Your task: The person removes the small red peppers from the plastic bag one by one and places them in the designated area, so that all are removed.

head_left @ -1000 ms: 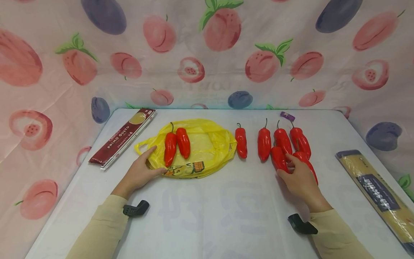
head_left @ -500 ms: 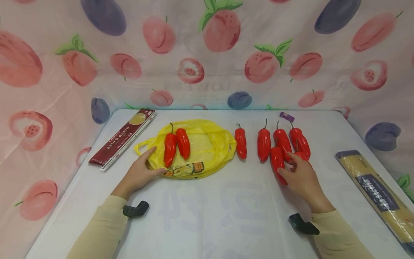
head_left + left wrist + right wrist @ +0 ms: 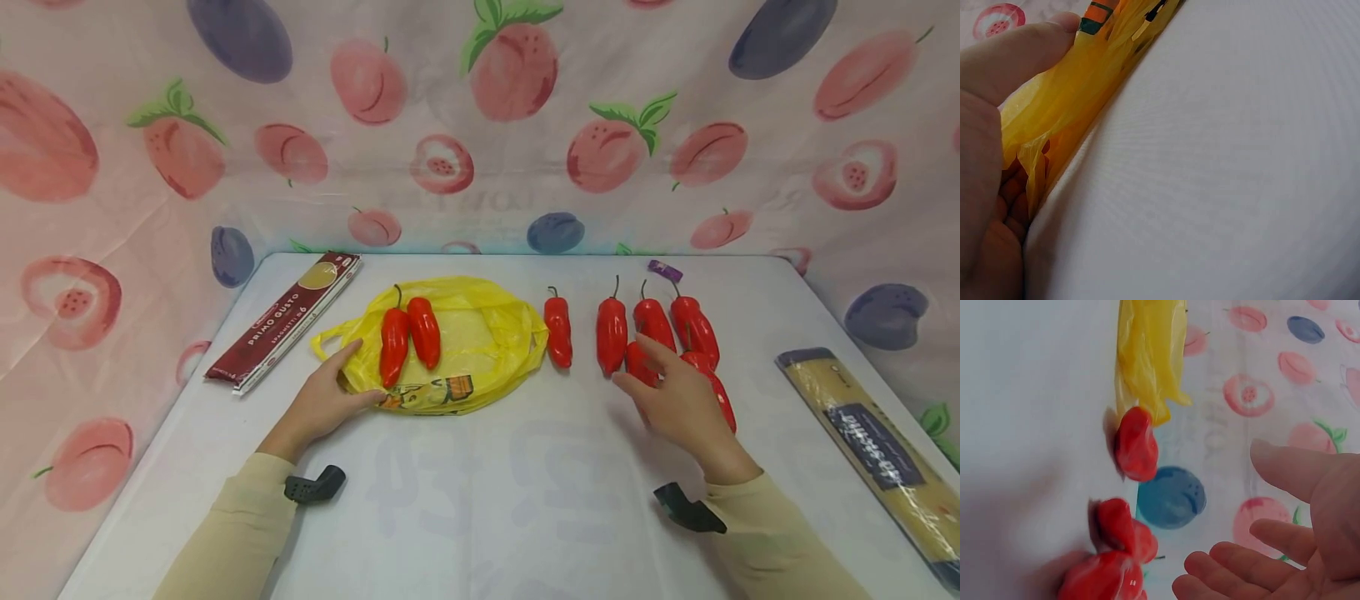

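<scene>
My left hand (image 3: 326, 398) grips the left end of a yellow plastic bag (image 3: 480, 333), thumb at its front edge. In the left wrist view the bag (image 3: 1054, 106) lies between the thumb and curled fingers. Two red peppers (image 3: 394, 346) lie on the bag. My right hand (image 3: 678, 408) hovers with fingers extended over a red pepper (image 3: 638, 360), partly hiding it. In the right wrist view the right hand (image 3: 1272, 550) holds nothing. Several more red peppers (image 3: 612, 333) lie around it, and one pepper (image 3: 558, 332) lies just right of the bag.
A dark red spaghetti packet (image 3: 285, 323) lies at the table's back left. Another pasta packet (image 3: 870, 450) lies along the right edge. A small purple packet (image 3: 665, 270) is near the back edge. A fruit-print sheet (image 3: 480, 183) hangs behind the white table (image 3: 480, 517).
My right hand has let go of the red pepper, its fingers have straightened, and it has shifted slightly left. That pepper has turned more upright in view. My left hand stays still.
</scene>
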`<state>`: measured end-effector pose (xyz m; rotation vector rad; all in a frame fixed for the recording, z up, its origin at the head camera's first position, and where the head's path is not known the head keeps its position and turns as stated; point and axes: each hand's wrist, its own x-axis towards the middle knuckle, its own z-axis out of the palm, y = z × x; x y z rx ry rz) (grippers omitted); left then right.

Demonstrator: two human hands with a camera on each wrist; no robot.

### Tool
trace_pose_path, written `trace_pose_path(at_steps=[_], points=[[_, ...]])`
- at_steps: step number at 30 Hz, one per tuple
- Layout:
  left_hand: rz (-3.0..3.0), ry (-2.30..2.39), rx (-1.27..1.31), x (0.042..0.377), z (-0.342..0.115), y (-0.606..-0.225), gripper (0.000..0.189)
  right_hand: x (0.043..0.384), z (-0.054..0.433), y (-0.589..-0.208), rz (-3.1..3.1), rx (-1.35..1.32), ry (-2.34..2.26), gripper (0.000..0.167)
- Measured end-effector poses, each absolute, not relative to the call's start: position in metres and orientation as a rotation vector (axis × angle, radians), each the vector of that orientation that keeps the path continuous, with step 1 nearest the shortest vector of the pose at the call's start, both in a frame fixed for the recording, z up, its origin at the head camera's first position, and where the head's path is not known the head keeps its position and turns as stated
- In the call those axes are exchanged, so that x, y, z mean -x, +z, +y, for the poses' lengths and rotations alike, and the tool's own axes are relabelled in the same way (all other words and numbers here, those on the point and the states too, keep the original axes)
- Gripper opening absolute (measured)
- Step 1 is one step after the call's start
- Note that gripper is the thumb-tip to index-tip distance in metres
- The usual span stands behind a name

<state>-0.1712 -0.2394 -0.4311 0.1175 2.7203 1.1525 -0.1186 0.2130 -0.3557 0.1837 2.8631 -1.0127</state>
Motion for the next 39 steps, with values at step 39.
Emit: trace_pose_path(at_steps=[39], points=[[2.715,1.131,-0.073,0.173,-0.239,-0.432,0.106,0.178,0.069,-0.368,2.661,0.480,-1.212,0.065]])
